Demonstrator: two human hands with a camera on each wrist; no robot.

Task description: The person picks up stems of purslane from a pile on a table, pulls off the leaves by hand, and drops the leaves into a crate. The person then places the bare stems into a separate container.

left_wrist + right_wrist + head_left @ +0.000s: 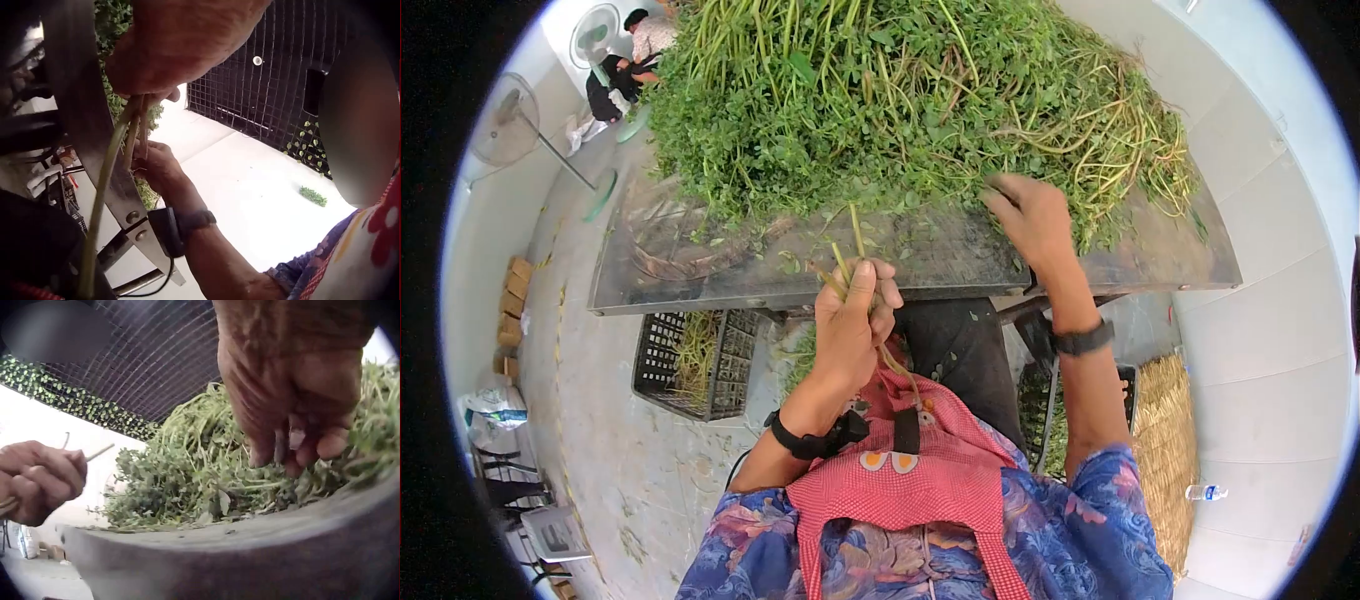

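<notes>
A large heap of leafy green stalks (880,120) covers the back of the metal table (960,265). In front of the table's near edge, my left hand (855,318) grips a few pale green stems (838,283) between thumb and fingers. Their short ends poke up above the thumb, and a long stem (103,194) trails down toward the lap in the left wrist view. My right hand (1035,225) is over the table at the front of the heap, its fingers loosely bent. In the right wrist view its fingertips (331,445) overlap the greens, with nothing visibly held.
Black plastic crates (730,365) stand below the table on the left and right, with stalks inside. A woven straw stack (1165,450) and a water bottle (1206,493) are at right. Floor fans (505,118) and another person (650,38) are at far left.
</notes>
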